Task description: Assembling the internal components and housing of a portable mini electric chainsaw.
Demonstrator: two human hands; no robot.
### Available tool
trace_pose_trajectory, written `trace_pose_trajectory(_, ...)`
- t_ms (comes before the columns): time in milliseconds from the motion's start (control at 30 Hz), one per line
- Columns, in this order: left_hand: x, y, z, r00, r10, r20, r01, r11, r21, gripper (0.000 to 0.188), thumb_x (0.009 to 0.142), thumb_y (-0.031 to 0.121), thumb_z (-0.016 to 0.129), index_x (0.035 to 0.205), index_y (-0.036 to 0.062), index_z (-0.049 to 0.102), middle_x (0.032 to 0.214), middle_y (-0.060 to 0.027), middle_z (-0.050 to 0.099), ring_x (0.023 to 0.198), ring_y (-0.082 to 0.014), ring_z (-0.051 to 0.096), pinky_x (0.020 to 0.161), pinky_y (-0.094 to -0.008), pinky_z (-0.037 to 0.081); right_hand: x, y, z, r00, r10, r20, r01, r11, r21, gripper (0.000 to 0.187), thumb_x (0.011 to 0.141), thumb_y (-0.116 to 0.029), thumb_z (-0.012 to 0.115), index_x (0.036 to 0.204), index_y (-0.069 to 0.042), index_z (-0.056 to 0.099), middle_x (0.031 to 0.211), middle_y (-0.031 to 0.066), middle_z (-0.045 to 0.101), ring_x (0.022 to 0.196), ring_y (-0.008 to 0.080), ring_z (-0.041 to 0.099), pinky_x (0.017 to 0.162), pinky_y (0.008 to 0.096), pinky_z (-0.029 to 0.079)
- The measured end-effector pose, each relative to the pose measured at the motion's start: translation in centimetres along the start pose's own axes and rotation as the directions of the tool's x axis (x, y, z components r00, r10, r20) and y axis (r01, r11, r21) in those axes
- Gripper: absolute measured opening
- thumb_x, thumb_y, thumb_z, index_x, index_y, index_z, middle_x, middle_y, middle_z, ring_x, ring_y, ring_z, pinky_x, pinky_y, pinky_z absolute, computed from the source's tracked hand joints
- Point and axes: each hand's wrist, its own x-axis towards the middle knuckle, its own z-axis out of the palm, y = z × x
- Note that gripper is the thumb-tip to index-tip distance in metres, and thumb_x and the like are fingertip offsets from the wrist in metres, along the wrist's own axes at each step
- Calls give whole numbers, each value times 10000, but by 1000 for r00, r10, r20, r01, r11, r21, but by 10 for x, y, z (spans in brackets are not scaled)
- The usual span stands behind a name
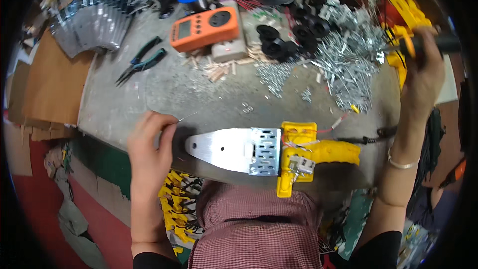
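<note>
My left hand (152, 142) is closed in a pinch on a thin metal wire (187, 116), left of the flat tool on the bench. My right hand (423, 77) is raised at the far right, wrapped round a dark screwdriver (440, 45) with an orange ring; its tip points left over a heap of small metal parts (346, 65). Between my hands lies a tool with a pointed silver plate (221, 150), a slotted metal bracket (264, 151) and an open yellow plastic handle (336, 152). Wires and a white terminal block (301, 164) sit in its housing.
Behind are an orange multimeter (205, 29), green-handled pliers (142, 61), black plastic spools (273, 42) and a pile of screws (274, 77). Stacked silver plates (89, 25) stand at the far left beside cardboard (57, 79). Yellow handles (179, 204) lie below the bench edge.
</note>
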Motion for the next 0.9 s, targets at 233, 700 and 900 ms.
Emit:
trace_pose_trajectory(233,14,92,18,877,458,147,-396,861,-319,208,645,-55,716,831,18,658,762,-85,569,690,-257,544,599,-336,419,-91,-63,-40,442,778,446,-798,114,592,211,995,-269,491,976,-65,542,681,38,561,432,24,367,402,175,296)
trace_pose_trajectory(700,18,106,55,871,480,107,-451,866,-218,230,627,-54,744,828,36,676,769,-72,560,703,-258,537,597,-345,429,-106,-61,-26,332,735,591,-872,1,489,266,971,-318,565,937,-55,569,702,6,549,487,56,456,432,202,345)
trace_pose_trajectory(900,21,109,57,867,486,113,-456,864,-213,231,621,-50,747,822,39,675,767,-70,561,701,-254,539,595,-346,431,-104,-61,-27,300,747,593,-871,-38,489,258,971,-313,574,928,-59,563,694,8,553,487,58,472,430,205,357)
